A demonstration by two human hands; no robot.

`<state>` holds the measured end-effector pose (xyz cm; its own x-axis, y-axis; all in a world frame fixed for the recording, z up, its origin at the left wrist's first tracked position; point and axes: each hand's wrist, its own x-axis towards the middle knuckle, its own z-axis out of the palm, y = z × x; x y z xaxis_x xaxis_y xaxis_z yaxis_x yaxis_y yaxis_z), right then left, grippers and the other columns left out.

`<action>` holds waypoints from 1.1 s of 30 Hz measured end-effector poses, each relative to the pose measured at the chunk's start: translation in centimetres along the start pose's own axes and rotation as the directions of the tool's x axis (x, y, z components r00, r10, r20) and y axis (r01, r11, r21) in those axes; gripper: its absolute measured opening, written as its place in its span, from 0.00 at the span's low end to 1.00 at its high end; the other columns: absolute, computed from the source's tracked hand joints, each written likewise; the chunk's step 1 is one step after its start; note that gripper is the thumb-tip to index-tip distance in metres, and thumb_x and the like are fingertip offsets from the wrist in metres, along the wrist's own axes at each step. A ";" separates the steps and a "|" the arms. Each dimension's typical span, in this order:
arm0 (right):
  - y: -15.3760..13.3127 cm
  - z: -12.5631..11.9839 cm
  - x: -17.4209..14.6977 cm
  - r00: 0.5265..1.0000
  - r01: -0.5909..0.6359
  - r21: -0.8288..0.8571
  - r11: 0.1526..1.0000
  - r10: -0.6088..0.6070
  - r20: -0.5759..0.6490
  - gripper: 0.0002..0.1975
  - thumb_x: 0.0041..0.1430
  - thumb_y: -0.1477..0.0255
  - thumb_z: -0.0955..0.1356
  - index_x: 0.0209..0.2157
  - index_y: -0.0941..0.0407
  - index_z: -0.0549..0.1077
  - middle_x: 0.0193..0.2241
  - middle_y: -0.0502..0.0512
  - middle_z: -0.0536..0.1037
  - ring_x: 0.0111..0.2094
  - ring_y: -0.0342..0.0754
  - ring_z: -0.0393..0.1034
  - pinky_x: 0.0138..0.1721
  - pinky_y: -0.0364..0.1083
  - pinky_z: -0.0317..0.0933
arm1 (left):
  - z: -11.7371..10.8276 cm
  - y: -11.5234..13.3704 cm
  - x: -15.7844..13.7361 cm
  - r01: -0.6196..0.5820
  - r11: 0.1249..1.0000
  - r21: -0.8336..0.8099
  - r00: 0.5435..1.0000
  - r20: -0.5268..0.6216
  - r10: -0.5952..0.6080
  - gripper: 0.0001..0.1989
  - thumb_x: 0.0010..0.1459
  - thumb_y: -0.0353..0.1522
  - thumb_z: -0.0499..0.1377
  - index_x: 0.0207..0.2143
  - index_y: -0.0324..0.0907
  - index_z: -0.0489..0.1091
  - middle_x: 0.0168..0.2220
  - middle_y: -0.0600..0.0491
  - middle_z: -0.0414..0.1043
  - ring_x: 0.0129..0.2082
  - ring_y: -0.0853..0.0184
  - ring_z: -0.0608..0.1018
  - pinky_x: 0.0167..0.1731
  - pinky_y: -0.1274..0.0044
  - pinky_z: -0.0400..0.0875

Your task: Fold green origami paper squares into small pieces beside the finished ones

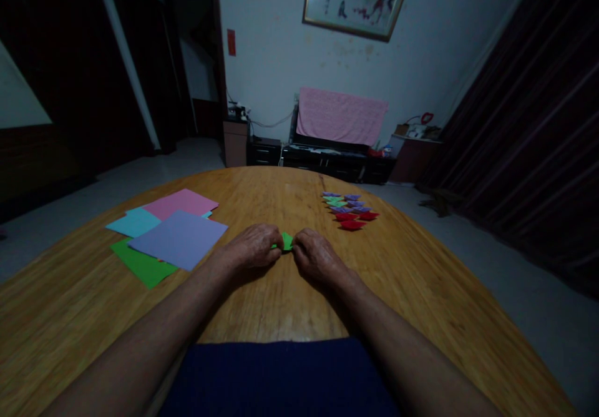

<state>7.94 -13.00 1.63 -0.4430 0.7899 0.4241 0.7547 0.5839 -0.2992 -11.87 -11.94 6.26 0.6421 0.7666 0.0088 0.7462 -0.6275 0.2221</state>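
Note:
A small folded piece of green paper (287,242) is held between my two hands, low over the middle of the wooden table. My left hand (256,245) pinches its left end, fingers curled. At the other end, my right hand (318,256) grips it with thumb and fingers closed together. Only the pointed middle of the paper shows; both ends are covered by my fingers.
Left on the round table (285,317) lie overlapping paper sheets: purple (180,239), pink (182,205), light blue (133,223) and green (143,265). Rows of small folded paper boats, including a red paper boat (352,225), stand to the right.

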 end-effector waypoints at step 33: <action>-0.9 -0.9 1.0 0.975 -0.220 0.115 0.969 0.213 0.067 0.11 0.54 0.76 0.65 0.20 0.57 0.74 0.23 0.53 0.74 0.26 0.43 0.64 0.27 0.43 0.52 | 0.1 -0.3 0.2 0.203 0.932 -0.301 0.977 0.120 -0.174 0.08 0.49 0.36 0.56 0.28 0.41 0.71 0.24 0.53 0.69 0.23 0.69 0.69 0.22 0.77 0.57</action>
<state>7.21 -12.91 3.06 -0.3038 0.9069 0.2921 0.7727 0.4139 -0.4813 -11.94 -11.68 6.10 0.5184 0.8423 -0.1474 0.7730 -0.3879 0.5019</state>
